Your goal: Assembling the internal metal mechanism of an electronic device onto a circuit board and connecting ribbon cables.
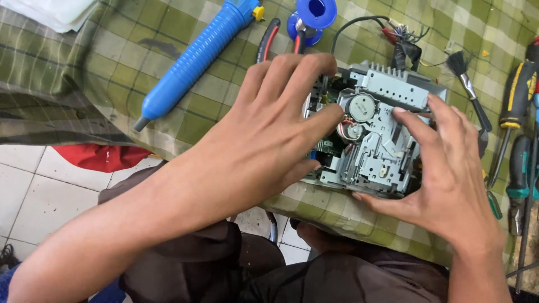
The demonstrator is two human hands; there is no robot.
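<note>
A grey metal disc-drive mechanism (377,134) with a round silver hub and a green circuit board lies on a green checked cloth (168,45). My left hand (269,129) lies spread over its left side, fingertips on the top edge and thumb at the front left corner. My right hand (443,168) clasps its right side, index finger on top of the metal cover and thumb under the front edge. A bundle of wires (401,39) leaves the unit's back.
A blue desoldering pump (193,59) lies at the upper left, with a blue solder spool (313,14) and red-handled pliers (268,39) behind the unit. A small brush (466,78), screwdrivers (514,106) and pliers (519,179) lie at the right. Tiled floor (50,185) and my knees are below.
</note>
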